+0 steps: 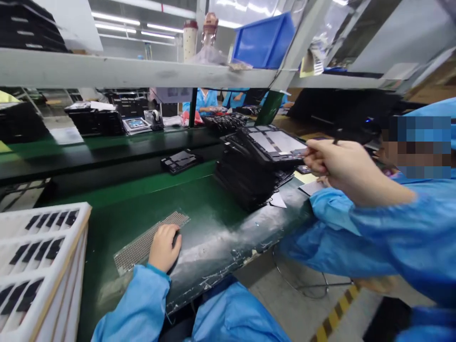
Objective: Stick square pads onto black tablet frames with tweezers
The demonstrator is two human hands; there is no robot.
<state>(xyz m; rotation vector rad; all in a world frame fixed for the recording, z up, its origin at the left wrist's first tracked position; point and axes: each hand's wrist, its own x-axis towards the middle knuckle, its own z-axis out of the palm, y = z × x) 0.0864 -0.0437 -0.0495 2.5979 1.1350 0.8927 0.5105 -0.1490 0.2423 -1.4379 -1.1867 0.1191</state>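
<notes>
My right hand (335, 166) reaches forward and pinches the near edge of the top black screen frame (274, 142). That frame lies tilted on a tall stack of black frames (249, 183) on the green bench. A thin dark tip sticks up from my fingers. My left hand (164, 247) rests curled on a grey mesh mat (142, 244) near the bench's front edge. Something small and dark shows under its fingertips; I cannot make it out.
A white tray (39, 266) of dark parts stands at the lower left. A single black frame (181, 160) lies on the conveyor belt behind. A co-worker in blue (320, 237) sits close at my right. More workers (204, 100), black stacks and a tape dispenser (155, 118) are beyond, with a blue bin (263, 40) on the shelf overhead.
</notes>
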